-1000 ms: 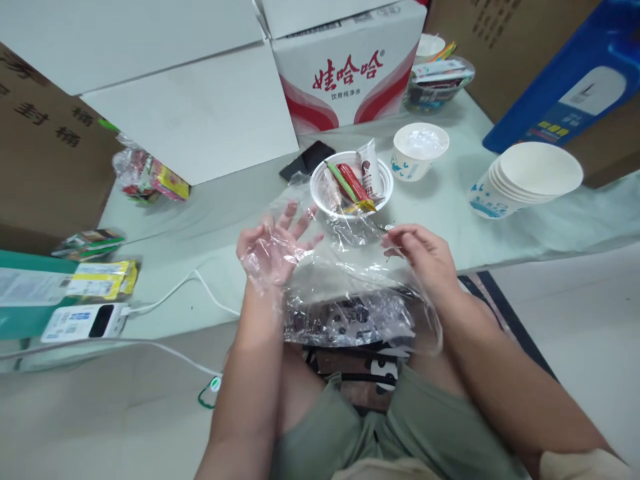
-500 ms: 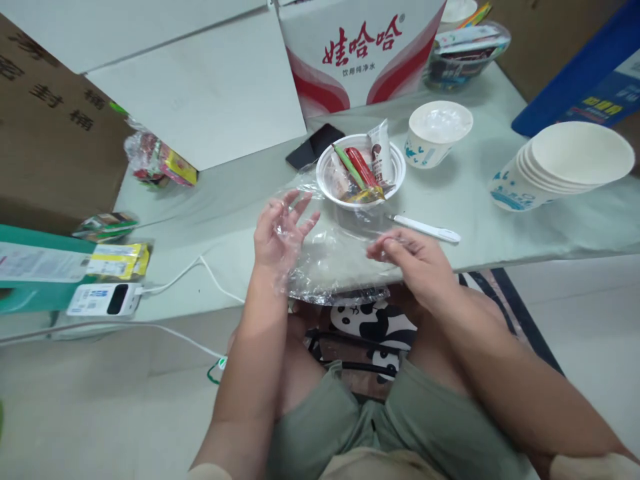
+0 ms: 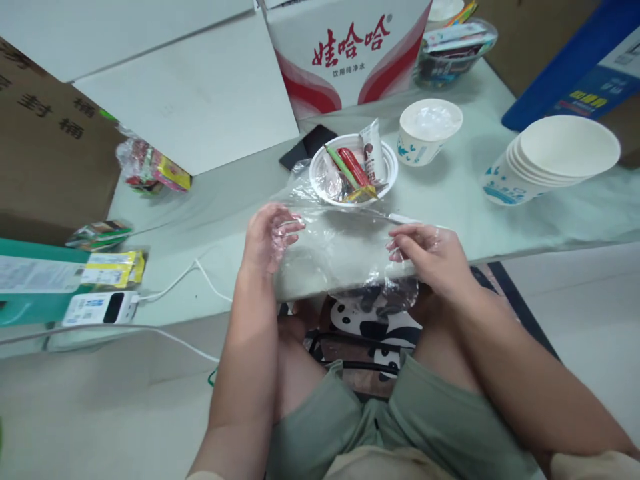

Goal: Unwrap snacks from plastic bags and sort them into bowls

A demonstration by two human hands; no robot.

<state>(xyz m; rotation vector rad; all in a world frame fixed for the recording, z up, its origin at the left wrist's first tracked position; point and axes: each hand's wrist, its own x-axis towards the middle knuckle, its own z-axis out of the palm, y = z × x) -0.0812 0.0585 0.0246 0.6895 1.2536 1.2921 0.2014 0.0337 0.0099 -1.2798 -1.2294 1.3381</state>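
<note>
Both hands have hold of a sheet of clear plastic film (image 3: 340,250), stretched between them just below the middle of the frame. The left hand (image 3: 267,237) has its fingers curled over the film's left edge; the right hand (image 3: 425,253) pinches the right edge between thumb and fingertips. The film lies across the near edge of the pale green table (image 3: 550,213), with its lower part hanging crumpled over the edge above the person's lap.

Just above the film stands a white bowl (image 3: 387,180) filled with small snack packets (image 3: 357,170); the film's far edge seems to reach the bowl's near rim, but the bowl is not covered. As I judge it, the sheet is spread and taut while the wrapping itself is still to do. To the right stand a paper cup (image 3: 430,137) with something clear inside and a stack of empty paper bowls (image 3: 560,157). A red-and-white carton (image 3: 345,57) fills the upper middle.
</note>
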